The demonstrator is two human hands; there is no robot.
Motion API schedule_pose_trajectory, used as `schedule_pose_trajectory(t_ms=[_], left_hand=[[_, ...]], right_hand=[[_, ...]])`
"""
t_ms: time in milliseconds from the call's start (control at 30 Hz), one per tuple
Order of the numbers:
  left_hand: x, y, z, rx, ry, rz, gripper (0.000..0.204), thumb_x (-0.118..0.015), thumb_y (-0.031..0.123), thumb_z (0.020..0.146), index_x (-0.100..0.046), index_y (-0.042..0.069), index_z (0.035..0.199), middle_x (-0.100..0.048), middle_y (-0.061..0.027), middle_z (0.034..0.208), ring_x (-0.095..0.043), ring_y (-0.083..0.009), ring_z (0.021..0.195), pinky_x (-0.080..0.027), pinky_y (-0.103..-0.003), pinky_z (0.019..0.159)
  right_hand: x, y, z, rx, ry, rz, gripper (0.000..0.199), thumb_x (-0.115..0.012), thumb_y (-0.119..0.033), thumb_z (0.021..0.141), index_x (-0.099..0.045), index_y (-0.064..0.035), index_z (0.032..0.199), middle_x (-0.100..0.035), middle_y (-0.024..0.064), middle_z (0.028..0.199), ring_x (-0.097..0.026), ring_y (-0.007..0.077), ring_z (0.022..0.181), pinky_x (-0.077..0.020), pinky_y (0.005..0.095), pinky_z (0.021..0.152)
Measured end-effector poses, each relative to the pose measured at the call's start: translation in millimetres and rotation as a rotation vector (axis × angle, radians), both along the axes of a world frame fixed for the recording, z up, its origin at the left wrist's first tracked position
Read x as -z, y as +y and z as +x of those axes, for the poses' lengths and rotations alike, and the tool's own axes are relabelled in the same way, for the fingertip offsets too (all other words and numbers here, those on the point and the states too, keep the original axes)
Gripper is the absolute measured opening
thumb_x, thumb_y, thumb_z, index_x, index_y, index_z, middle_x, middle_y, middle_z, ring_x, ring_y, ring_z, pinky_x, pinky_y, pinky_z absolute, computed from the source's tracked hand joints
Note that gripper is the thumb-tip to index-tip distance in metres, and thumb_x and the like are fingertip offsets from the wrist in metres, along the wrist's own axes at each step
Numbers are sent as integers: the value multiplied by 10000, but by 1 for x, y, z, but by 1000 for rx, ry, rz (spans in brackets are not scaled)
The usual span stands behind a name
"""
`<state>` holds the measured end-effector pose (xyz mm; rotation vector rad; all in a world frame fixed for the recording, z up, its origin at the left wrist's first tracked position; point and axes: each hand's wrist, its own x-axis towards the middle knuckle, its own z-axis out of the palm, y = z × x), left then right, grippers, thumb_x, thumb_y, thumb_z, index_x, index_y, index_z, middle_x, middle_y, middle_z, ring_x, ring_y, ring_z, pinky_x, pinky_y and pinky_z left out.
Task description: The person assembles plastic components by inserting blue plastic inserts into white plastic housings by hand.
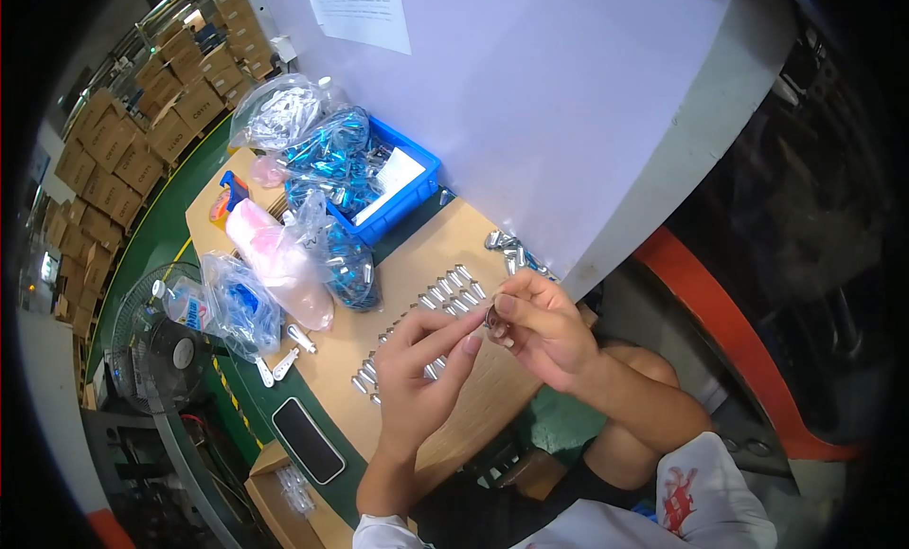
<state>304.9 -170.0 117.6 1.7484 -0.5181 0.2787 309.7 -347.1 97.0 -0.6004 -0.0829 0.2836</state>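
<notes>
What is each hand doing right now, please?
Left hand: fingertips pinched on the small metal part.
Right hand: shut on the same small metal part.

Single head-worn fisheye view, looked steeply down from above onto tabletop (pixel 445 255). Close range; hands (pixel 492 345) sat near frame centre. Forearms entered from lower edge. Edges bent, corners dark.

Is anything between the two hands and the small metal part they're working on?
No. The left hand and right hand meet at the small metal part, fingertips pinching it directly above the board. The rows of metal pieces lie underneath, not between.
</notes>
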Motion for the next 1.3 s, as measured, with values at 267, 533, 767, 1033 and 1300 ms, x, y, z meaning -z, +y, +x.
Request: schedule_pose_trajectory(t_ms=[267,533,767,1033,1300], left_hand=[[-7,-4,-6,-122,-61,102,278,-731,-14,794,-745,60,1061,-617,-62,799,-597,-143,657,-464,-257,583],[-9,-3,-4,-217,-114,121,161,-734,-17,744,-719,33,897,-610,-64,804,-603,-152,643,-484,-267,576],[-1,6,4,161,160,-154,119,-625,-53,780,-602,0,884,-552,-81,891,-576,-139,809,-473,-233,719],[7,16,13,32,268,-47,100,-614,-22,814,-582,-5,907,-523,-66,906,-557,-115,811,-451,-241,690],[16,10,15,342,390,-339,74,-595,-1,853,-590,3,927,-504,-32,943,-500,-96,827,-412,-224,720]], right_hand=[[-1,5,-4,218,-101,-207,109,-627,23,910,-590,-17,1005,-673,103,942,-641,157,823,-508,285,728],[-3,9,-8,416,-305,-554,146,-658,87,852,-600,7,959,-661,108,904,-650,169,757,-536,290,688],[-5,-4,-3,-161,26,-191,201,-684,26,867,-624,21,1059,-657,61,917,-620,125,815,-510,254,748],[-19,-8,-1,428,-780,-1100,377,-779,9,765,-671,20,1126,-587,73,1046,-575,145,897,-487,282,804],[-11,-1,0,317,-879,-1024,382,-782,-14,766,-715,-50,1140,-620,65,979,-603,152,852,-497,260,733]])
